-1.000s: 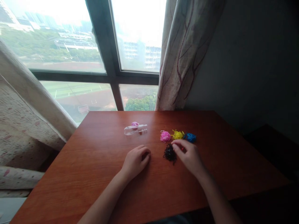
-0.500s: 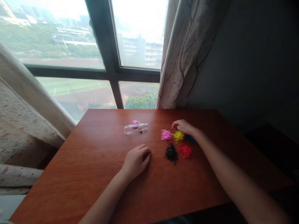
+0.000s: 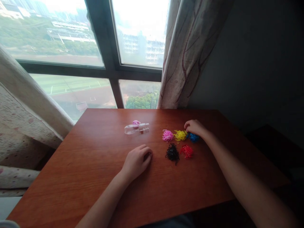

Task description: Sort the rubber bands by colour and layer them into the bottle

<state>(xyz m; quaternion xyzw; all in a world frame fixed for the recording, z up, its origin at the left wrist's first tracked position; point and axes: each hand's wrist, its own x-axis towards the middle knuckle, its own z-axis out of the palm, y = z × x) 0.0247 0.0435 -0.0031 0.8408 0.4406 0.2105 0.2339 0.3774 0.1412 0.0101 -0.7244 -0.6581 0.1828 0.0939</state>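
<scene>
Small piles of thin rubber bands lie on a reddish wooden table (image 3: 99,177): pink (image 3: 167,135), yellow (image 3: 180,135) and blue (image 3: 194,137) in a row, black (image 3: 172,152) and red (image 3: 187,151) nearer me. My right hand (image 3: 194,127) rests at the blue pile with its fingers curled down onto it. My left hand (image 3: 136,161) lies loosely curled on the bare wood left of the black pile, holding nothing that I can see. A clear plastic tool with a pink part (image 3: 136,127) lies farther back on the left.
A large window (image 3: 95,47) with a dark frame stands behind the table. Patterned curtains hang at the left (image 3: 26,104) and at the back right (image 3: 187,53). A dark wall runs along the right side.
My right hand went from the near piles, uncovering the red one, out to the yellow pile and then rightward onto the blue pile. The left hand has stayed put.
</scene>
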